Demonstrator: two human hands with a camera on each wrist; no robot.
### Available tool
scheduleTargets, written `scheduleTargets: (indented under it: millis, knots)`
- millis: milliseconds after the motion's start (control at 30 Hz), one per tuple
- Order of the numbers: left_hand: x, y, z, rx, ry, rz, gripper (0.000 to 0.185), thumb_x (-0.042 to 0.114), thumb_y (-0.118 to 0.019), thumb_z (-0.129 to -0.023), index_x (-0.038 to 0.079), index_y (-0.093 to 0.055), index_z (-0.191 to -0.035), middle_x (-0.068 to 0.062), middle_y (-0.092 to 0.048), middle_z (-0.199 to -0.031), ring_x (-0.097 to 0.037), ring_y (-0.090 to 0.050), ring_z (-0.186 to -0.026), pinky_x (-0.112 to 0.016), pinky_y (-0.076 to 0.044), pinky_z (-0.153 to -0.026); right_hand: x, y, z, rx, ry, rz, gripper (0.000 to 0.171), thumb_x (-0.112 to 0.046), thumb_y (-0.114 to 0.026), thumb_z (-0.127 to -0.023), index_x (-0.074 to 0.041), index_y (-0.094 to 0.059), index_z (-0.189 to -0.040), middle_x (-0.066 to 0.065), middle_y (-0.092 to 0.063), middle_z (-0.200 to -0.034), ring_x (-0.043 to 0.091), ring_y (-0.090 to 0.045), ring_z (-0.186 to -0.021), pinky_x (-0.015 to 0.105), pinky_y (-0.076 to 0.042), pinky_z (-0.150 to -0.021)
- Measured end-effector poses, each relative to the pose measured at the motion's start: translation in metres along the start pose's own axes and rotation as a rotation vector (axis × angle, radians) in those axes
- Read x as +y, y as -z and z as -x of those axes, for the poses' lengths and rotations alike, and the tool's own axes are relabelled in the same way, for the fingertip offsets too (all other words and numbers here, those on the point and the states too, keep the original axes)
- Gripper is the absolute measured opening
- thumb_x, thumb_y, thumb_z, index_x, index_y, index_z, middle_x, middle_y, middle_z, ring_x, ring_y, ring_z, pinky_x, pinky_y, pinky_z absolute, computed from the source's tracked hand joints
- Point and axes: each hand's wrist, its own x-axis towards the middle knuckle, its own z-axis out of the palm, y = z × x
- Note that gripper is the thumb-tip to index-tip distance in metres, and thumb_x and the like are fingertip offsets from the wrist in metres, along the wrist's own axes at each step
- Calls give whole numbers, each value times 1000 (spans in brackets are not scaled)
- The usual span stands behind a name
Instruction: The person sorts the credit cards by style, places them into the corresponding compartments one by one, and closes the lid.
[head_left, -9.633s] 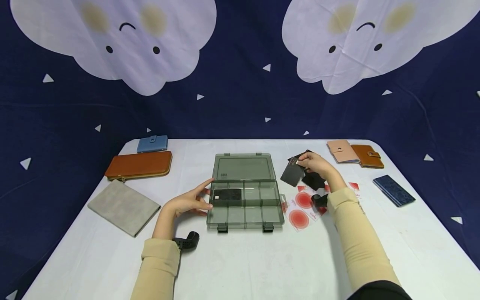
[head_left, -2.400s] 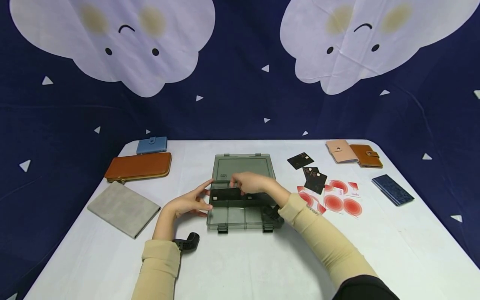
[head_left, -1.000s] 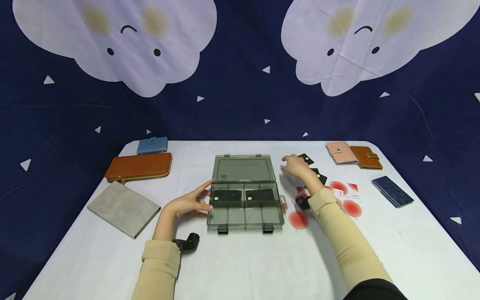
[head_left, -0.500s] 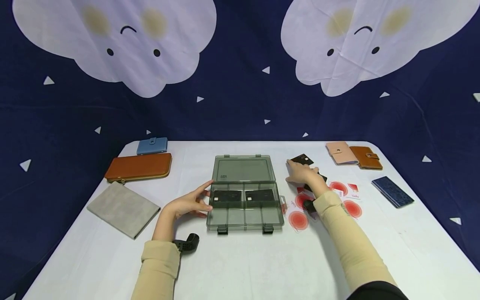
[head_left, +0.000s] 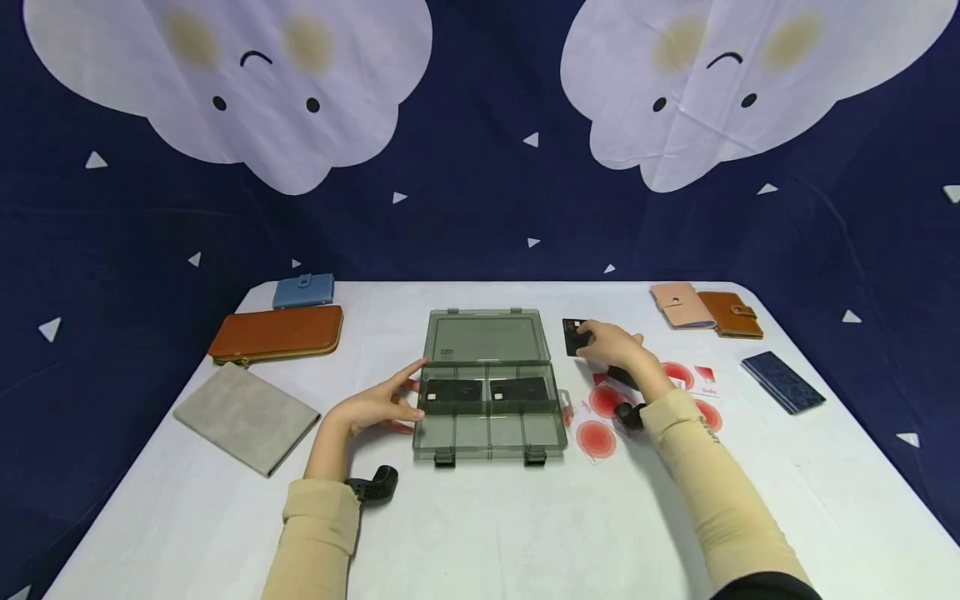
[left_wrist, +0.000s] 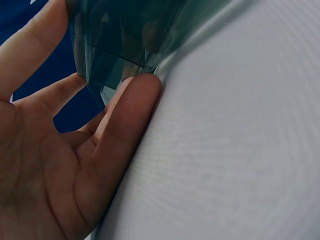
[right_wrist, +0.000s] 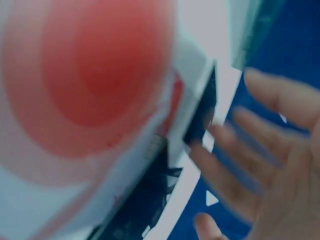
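A translucent grey-green compartment box (head_left: 491,432) lies with its lid (head_left: 487,337) folded back. Two black cards with chips lie in its back compartments, a left card (head_left: 465,392) and a right card (head_left: 529,390). My left hand (head_left: 377,406) rests against the box's left side, thumb and fingers spread along its edge. To the right of the lid, my right hand (head_left: 613,343) touches another black card (head_left: 572,340), fingers mostly extended and blurred in the right wrist view. Beneath that hand, more black card (head_left: 622,377) shows, largely hidden.
Red-and-white cards (head_left: 596,439) lie right of the box. A pink wallet (head_left: 684,305), brown wallet (head_left: 731,315) and dark blue wallet (head_left: 783,382) line the right side. At left are a blue wallet (head_left: 303,290), brown zip wallet (head_left: 277,332) and grey folder (head_left: 247,415).
Earlier, my right hand placed a second black card in the box, then returned to the loose cards. Another black card has since shifted left and turned under its fingers. My left hand stays put.
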Motion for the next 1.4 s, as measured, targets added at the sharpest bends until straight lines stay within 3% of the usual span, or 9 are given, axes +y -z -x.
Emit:
scheduleTargets:
  millis: [200, 433, 533, 633, 767, 867, 933, 1167, 1400]
  knots:
    - [-1, 0, 0, -5, -7, 6, 95, 7, -69, -83, 22, -4, -150, -20, -23, -129, -14, -56, -73, -42, -53, -76, -3, -8, -16, -7, -246, 39, 77, -46, -62, -83, 8, -33, -130, 34, -42, -126, 50, -43, -114, 64, -33, -92]
    - [0, 1, 0, -1, -5, 5, 96, 8, -69, -82, 22, -4, -150, -19, -24, -127, -14, -56, -74, -42, -53, -77, 3, -13, -34, -53, -299, 21, 110, -46, -73, -74, 10, -8, -141, 37, -36, -132, 50, -39, -119, 62, -33, -95]
    - [0, 1, 0, 3, -4, 4, 95, 7, -69, -82, 22, -4, -150, -19, -23, -129, -15, -57, -74, -43, -53, -77, -7, -4, -25, -109, -300, -59, 107, -32, -71, -78, 18, 3, -138, 40, -25, -137, 50, -31, -124, 58, -29, -102]
    - [0, 1, 0, 3, -4, 3, 95, 7, -69, -82, 22, -4, -150, -19, -23, -129, -15, -57, -74, -43, -53, -77, 4, -7, -33, -109, -280, -114, 94, -27, -73, -74, 21, -19, -134, 36, -35, -131, 45, -40, -117, 52, -35, -100]
    - [0, 0, 0, -1, -3, 6, 95, 6, -68, -83, 22, -4, -150, -19, -24, -128, -14, -57, -74, -43, -53, -77, 71, -40, -88, -1, -184, -164, 57, -27, -77, -68, 12, -56, -103, 24, -55, -100, 32, -51, -85, 42, -47, -78]
    - [0, 0, 0, -1, -2, 8, 94, 5, -68, -83, 22, -4, -150, -19, -23, -128, -14, -56, -73, -43, -53, -77, 114, -63, -121, 178, -97, -235, 35, -25, -72, -72, 3, -59, -88, 15, -57, -85, 25, -49, -72, 36, -43, -63]
    - [0, -1, 0, 0, -1, 9, 94, 5, -67, -83, 21, -4, -150, -19, -23, -129, -14, -56, -73, -43, -53, -77, 107, -60, -111, 250, -77, -301, 28, -23, -68, -78, 0, -59, -91, 14, -58, -90, 28, -51, -78, 39, -43, -68]
    - [0, -1, 0, -5, 1, 8, 96, 7, -69, -82, 22, -4, -150, -19, -24, -129, -14, -56, -74, -43, -53, -77, -13, -8, 13, 374, 19, -514, 25, -10, -53, -93, 9, -54, -109, 24, -60, -105, 27, -56, -89, 34, -44, -76]
    - [0, -1, 0, -3, 2, 7, 95, 7, -69, -82, 22, -4, -150, -19, -24, -129, -14, -56, -74, -43, -53, -77, -42, -15, 32, 248, 156, -661, 29, -14, -50, -95, 6, -57, -115, 20, -56, -106, 21, -50, -89, 34, -42, -77]
